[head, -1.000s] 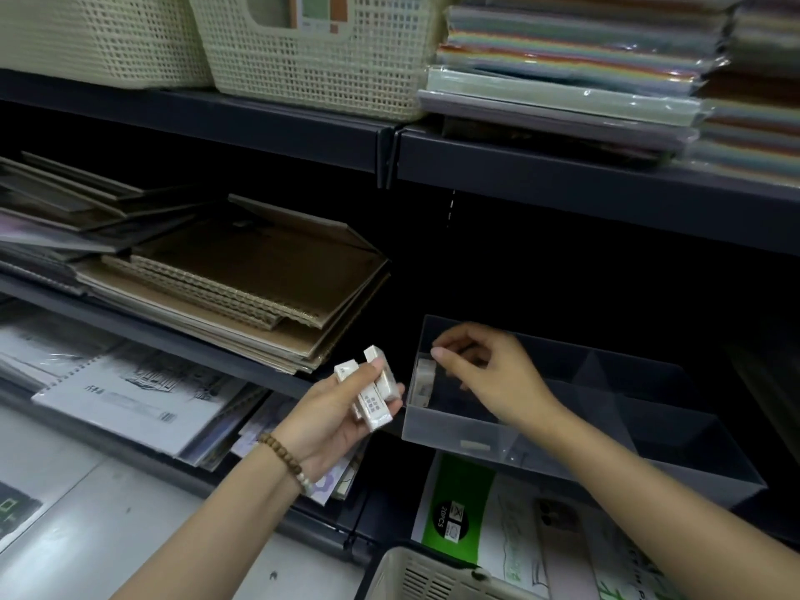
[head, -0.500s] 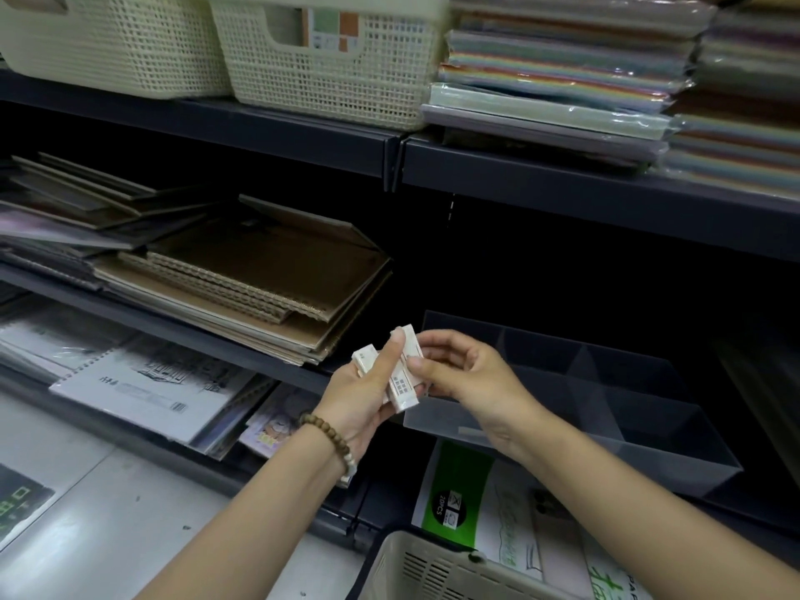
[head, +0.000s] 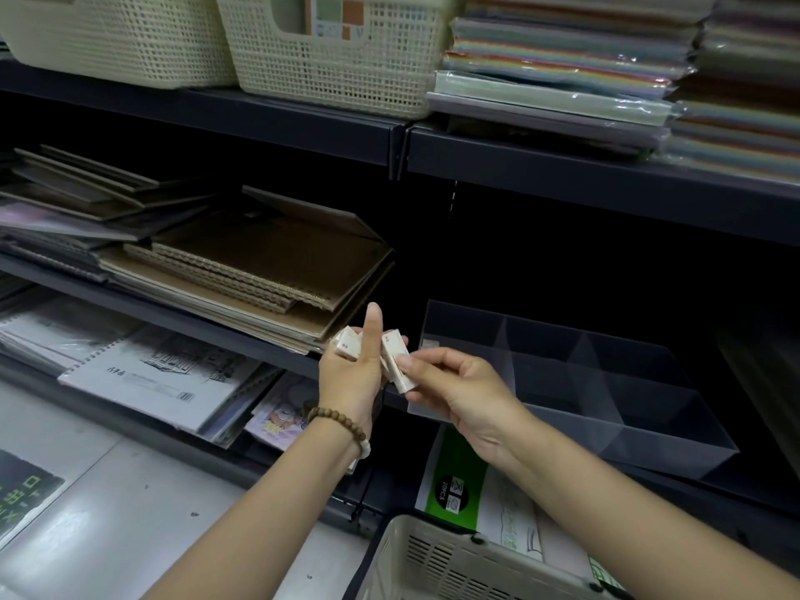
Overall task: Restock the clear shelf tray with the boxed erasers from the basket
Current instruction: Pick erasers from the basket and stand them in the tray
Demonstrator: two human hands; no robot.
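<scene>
Between the brown sketch pads (head: pixel 268 262) and the clear shelf tray (head: pixel 606 441), the left hand (head: pixel 351 383) held a small clutch of boxed erasers (head: pixel 347 345), fingers curled round them and the thumb standing straight up across the pack. The right hand (head: pixel 469 394) pinched one box (head: pixel 397 360) by its lower end between thumb and forefinger. That box touched the left fingers, so it was not yet free of the clutch.

The step in hand looked to be drawing one box out for the tray. Done well, the pinch would slide it out along its own length, the left grip easing only enough that its neighbours did not spill.

The tray lay at 3 o'clock of the hands, its dividers plain to see and its near-left corner hidden behind the right hand. Standing the box snug against a wall there would keep the rows tidy. The basket (head: pixel 450 565) sat at 6 o'clock, its contents out of view.
</scene>
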